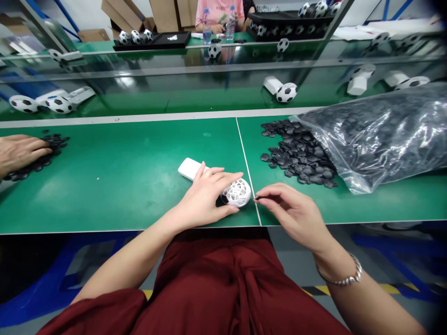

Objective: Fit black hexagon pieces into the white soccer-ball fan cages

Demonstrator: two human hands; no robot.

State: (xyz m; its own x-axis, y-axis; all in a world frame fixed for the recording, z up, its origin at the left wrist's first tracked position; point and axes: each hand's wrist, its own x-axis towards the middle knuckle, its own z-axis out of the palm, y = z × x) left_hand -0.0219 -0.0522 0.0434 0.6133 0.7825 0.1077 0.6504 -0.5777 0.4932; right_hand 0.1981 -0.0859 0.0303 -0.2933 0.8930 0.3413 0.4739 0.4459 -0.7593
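Note:
My left hand [206, 195] is curled over a white football-shaped fan [238, 192] lying on the green table [132, 163], its white handle [188, 168] pointing away to the left. My right hand [293, 209] is just right of the ball head, thumb and forefinger pinched on a small black piece [257, 198] held close to the white shell. A loose heap of black pieces [296, 153] lies beyond my right hand.
A clear plastic bag [380, 135] full of black pieces spills onto the table at right. Another person's hand [19, 151] rests on a second black heap at far left. Finished black-and-white fans [286, 92] lie behind a glass shelf; a person sits across.

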